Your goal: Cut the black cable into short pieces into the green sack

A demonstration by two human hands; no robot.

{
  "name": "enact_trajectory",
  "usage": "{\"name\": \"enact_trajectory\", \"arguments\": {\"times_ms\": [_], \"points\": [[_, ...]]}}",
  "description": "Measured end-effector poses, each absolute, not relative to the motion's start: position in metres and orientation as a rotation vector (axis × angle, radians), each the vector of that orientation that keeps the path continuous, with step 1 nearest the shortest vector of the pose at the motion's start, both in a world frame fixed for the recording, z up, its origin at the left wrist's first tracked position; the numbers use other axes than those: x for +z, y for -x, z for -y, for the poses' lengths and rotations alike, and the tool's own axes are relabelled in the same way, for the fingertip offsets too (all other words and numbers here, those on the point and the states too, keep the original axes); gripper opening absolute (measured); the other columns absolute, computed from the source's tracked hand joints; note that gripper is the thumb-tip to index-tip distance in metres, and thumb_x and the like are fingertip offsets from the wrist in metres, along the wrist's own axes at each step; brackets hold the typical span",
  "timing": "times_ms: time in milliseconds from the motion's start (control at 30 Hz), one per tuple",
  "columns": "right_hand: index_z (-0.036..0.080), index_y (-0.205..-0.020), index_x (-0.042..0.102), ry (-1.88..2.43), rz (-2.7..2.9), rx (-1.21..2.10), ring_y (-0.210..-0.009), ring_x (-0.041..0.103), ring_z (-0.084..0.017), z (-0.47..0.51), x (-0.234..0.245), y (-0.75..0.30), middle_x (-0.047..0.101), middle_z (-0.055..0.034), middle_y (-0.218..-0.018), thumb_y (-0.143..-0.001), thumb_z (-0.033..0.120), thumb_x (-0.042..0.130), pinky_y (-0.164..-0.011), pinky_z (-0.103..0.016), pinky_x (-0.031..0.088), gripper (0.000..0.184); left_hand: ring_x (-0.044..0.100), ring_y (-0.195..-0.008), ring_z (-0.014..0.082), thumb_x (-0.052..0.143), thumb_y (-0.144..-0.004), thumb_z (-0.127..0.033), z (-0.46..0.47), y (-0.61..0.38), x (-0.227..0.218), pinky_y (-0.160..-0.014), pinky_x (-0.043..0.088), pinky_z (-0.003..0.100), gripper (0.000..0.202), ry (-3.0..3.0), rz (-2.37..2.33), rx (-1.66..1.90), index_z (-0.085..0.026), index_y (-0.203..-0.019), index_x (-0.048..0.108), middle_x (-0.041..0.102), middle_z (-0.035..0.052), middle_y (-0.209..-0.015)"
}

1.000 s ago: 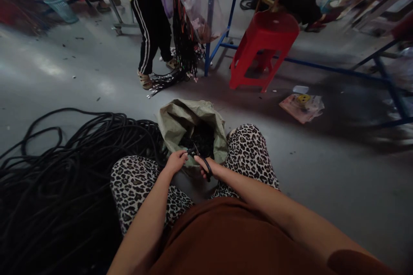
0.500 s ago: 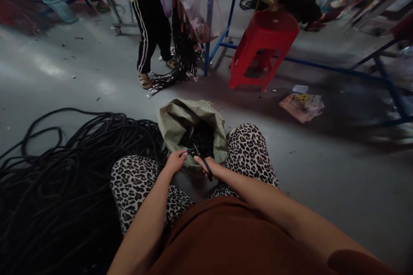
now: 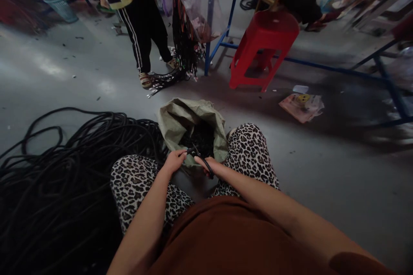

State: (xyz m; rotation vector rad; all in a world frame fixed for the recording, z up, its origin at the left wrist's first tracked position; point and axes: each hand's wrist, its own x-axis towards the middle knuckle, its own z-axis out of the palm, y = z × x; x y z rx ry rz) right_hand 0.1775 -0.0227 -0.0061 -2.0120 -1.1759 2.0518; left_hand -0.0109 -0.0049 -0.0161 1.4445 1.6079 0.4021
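Observation:
Between my knees stands a pale green woven sack (image 3: 172, 122), its mouth open and dark pieces (image 3: 204, 135) lying inside. Over its near rim, my left hand (image 3: 175, 160) is closed on a black cable (image 3: 191, 150) whose end points to the right. My right hand (image 3: 208, 166) grips black-handled scissors (image 3: 206, 165), with the blades at the cable's end. Whether the blades touch the cable is too small to tell. A large heap of black cable (image 3: 80, 150) lies on the floor to my left, reaching up to the sack.
A red plastic stool (image 3: 263, 47) stands ahead to the right by a blue metal frame (image 3: 208, 58). A person in striped trousers (image 3: 138, 38) stands ahead beside hanging wires (image 3: 183, 43). A flat plastic packet (image 3: 301, 107) lies on the floor at right.
The standing person's upper body has shifted to the left. My hands, the scissors and the cable stay almost where they were.

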Motion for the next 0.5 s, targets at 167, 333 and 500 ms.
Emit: {"name": "enact_trajectory", "arguments": {"times_ms": [167, 333, 500], "points": [[0.015, -0.065, 0.053, 1.993, 1.174, 2.096, -0.030, 0.045, -0.010, 0.021, -0.007, -0.177, 0.048, 0.0024, -0.042, -0.077, 0.065, 0.055, -0.031, -0.020, 0.036, 0.052, 0.063, -0.073, 0.0176, 0.051, -0.077, -0.030, 0.006, 0.014, -0.018, -0.070, 0.050, 0.027, 0.034, -1.420, -1.606, 0.402, -0.015, -0.100, 0.071, 0.070, 0.0036, -0.073], [0.014, -0.066, 0.051, 1.924, 1.101, 2.119, -0.030, 0.043, -0.008, 0.022, 0.000, -0.176, 0.047, 0.0036, -0.044, -0.077, 0.063, 0.056, -0.030, -0.018, 0.034, 0.050, 0.056, -0.055, 0.0133, 0.048, -0.078, -0.032, 0.006, 0.016, -0.016, -0.059, 0.046, 0.025, 0.035, -1.409, -1.599, 0.407, -0.013, -0.098, 0.070, 0.065, 0.0015, -0.066], [0.014, -0.068, 0.052, 1.903, 1.074, 2.145, -0.030, 0.045, -0.008, 0.022, 0.005, -0.175, 0.049, 0.0031, -0.046, -0.080, 0.061, 0.055, -0.030, -0.018, 0.035, 0.049, 0.050, -0.049, 0.0109, 0.045, -0.078, -0.033, 0.004, 0.015, -0.012, -0.053, 0.041, 0.023, 0.033, -1.395, -1.589, 0.407, -0.013, -0.086, 0.071, 0.060, 0.0000, -0.060]]}}
